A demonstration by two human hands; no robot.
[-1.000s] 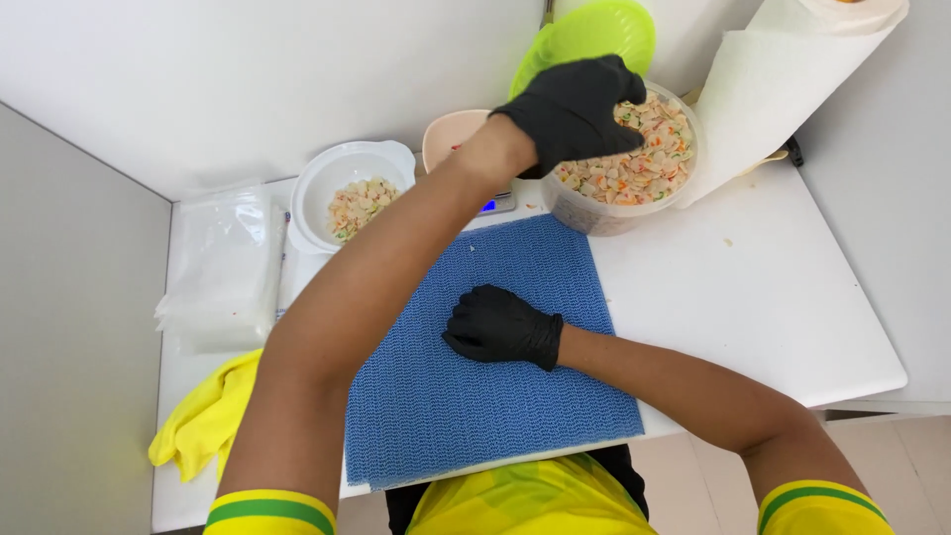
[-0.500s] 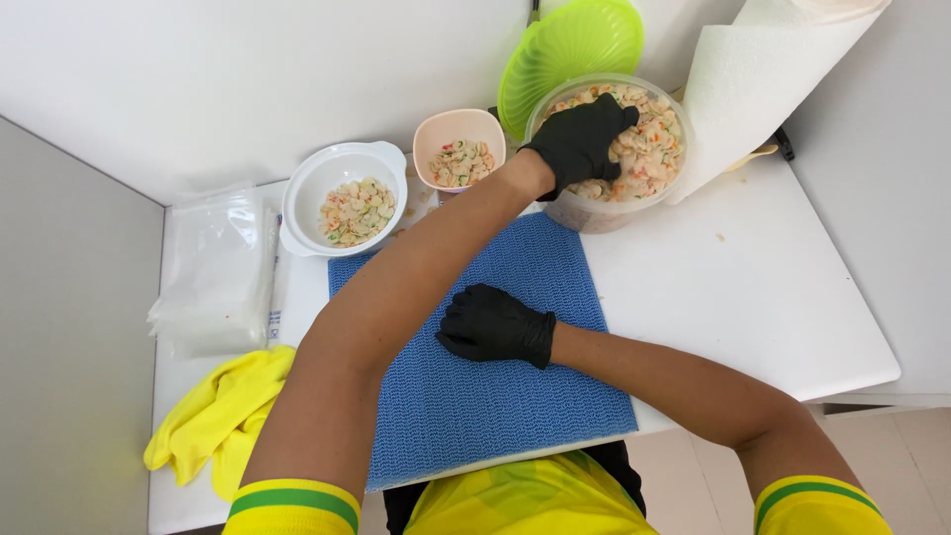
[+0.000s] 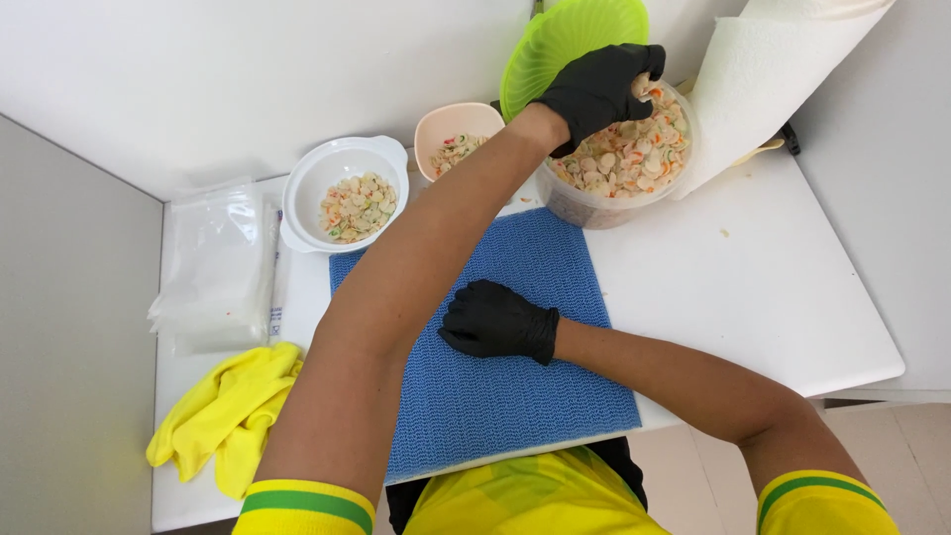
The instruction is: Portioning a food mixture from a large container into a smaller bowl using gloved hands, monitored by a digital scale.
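Observation:
My left hand (image 3: 597, 89), in a black glove, reaches across to a large clear tub of mixed pasta salad (image 3: 634, 163) at the back right. Its fingers are pinched on a few pasta pieces just above the tub's far rim. My right hand (image 3: 498, 322), also in a black glove, rests loosely curled on a blue textured mat (image 3: 515, 416) in front of me, holding nothing. A small pink bowl (image 3: 454, 134) with some salad stands left of the tub. Further left, a white two-handled bowl (image 3: 342, 193) holds a portion as well.
A green lid (image 3: 565, 40) leans behind the tub. A paper towel roll (image 3: 763, 69) hangs at the back right. Clear plastic bags (image 3: 213, 267) and a yellow cloth (image 3: 223, 416) lie at the left. The white table (image 3: 753, 287) ends at the right and front edges.
My left hand has lifted from inside the tub to its far rim with pasta pieces pinched in it. My right hand has stayed on the mat.

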